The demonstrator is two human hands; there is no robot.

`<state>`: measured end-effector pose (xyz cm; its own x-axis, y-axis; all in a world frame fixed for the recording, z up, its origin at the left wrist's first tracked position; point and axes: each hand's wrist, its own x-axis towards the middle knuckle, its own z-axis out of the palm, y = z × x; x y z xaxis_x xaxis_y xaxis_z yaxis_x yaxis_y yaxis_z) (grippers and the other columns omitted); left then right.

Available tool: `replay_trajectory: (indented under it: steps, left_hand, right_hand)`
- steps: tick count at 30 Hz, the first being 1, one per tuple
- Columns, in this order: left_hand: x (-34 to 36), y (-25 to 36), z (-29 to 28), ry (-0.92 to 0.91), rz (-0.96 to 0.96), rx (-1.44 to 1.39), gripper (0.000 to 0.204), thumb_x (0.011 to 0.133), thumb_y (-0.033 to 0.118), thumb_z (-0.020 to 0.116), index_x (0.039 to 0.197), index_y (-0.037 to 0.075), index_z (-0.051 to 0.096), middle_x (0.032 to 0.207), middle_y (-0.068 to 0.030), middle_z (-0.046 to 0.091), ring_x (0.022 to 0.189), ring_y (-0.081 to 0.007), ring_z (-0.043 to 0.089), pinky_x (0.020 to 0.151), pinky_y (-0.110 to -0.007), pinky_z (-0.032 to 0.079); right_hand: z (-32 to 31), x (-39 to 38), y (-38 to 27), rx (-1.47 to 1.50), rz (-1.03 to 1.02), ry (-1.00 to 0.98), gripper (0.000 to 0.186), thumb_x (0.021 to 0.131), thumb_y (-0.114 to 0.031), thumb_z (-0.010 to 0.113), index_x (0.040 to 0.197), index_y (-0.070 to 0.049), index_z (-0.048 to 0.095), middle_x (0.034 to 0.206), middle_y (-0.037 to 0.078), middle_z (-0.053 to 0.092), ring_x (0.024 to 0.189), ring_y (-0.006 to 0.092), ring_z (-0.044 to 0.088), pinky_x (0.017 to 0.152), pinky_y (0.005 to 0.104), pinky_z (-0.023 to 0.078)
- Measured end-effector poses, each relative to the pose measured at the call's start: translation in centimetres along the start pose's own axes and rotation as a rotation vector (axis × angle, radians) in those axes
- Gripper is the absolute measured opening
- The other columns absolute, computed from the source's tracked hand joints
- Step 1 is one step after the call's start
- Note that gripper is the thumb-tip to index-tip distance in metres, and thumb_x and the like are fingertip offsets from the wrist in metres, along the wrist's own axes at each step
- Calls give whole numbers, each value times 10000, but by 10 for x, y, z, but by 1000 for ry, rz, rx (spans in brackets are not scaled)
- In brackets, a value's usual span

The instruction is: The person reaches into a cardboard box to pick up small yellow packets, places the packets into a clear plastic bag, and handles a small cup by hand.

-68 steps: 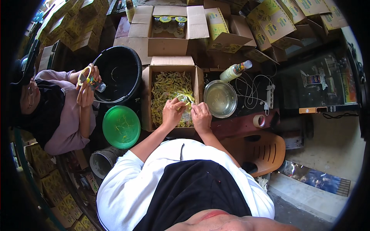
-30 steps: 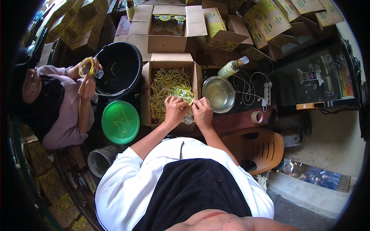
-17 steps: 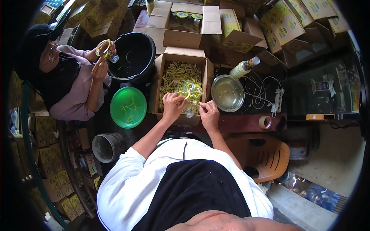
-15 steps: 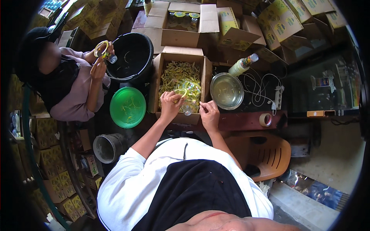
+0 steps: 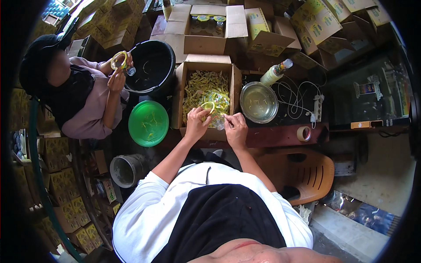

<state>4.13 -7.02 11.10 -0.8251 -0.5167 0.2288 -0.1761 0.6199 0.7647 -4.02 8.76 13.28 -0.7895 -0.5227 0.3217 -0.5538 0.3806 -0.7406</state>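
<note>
My left hand (image 5: 197,122) is closed around a pale yellow ring (image 5: 212,105), over the near part of an open carton (image 5: 236,90). Shiny clear plastic (image 5: 218,123) shows between my hands; whether it belongs to the ring I cannot tell. With fingertips pinched together, my right hand (image 5: 236,128) is at the edge of that plastic; what it grips is too small to make out. Yellow-green strips (image 5: 204,85) fill the carton. To the left, a co-worker in a dark cap holds a similar yellow ring (image 5: 118,60) and a small clear jar (image 5: 131,71).
A black tub (image 5: 169,76) and green basin (image 5: 149,123) stand left of the carton, above a grey bucket (image 5: 125,171). On the right are a metal bowl (image 5: 259,103), a bottle (image 5: 276,72), a power strip (image 5: 318,107), tape (image 5: 303,133) and an orange chair (image 5: 322,175).
My right hand has come slightly left and lower, closer to my left hand and the clear plastic. The co-worker's hands have shifted slightly. The whole view has moved a little.
</note>
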Motion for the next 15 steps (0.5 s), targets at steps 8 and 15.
replay_trajectory:
  steps: [8, 15]
  left_hand:
    - [29, -15, -22, -32, 131, -8, 125, 767, 131, 716, 878, 74, 721, 821, -56, 655, 855, -264, 613, 900, -415, 403]
    - [44, -40, -37, -81, 173, -6, 122, 816, 176, 711, 885, 78, 728, 798, -51, 642, 841, -240, 617, 887, -395, 385]
  right_hand:
    - [25, 18, -26, -131, -74, 110, 153, 775, -30, 685, 924, -68, 679, 838, 86, 563, 833, 275, 594, 744, 407, 497]
    - [58, 21, -46, -271, -116, 111, 169, 769, -40, 691, 935, -73, 681, 830, 79, 556, 819, 257, 601, 722, 401, 508]
